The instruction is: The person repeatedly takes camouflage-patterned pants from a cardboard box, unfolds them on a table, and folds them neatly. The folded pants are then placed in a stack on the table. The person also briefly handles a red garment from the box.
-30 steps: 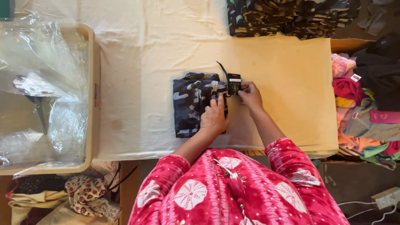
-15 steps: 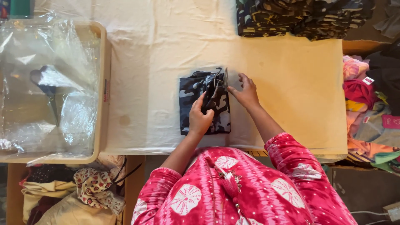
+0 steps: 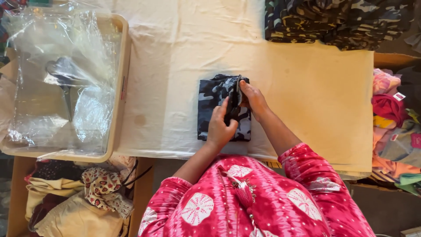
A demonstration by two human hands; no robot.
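Note:
A folded blue-grey camouflage garment [image 3: 212, 103] lies on the cloth-covered table [image 3: 175, 66] in front of me. My left hand [image 3: 220, 127] rests on its right half and pinches a dark strap or tag [image 3: 234, 103] that stands up along the garment's right edge. My right hand [image 3: 253, 100] grips the same dark piece from the right side, near the garment's top right corner. What the small dark piece is cannot be made out. My red patterned sleeves fill the bottom of the view.
A tray [image 3: 119, 87] full of clear plastic bags [image 3: 61, 74] stands at the left. A pile of green camouflage garments [image 3: 337, 19] lies at the back right. Bright mixed clothes [image 3: 390, 118] are heaped at the right, and more fabrics [image 3: 83, 197] fill a box below left.
Both hands shifted left onto the garment. The dark strap, held off the right edge a second ago, now lies over the garment's right side between both hands.

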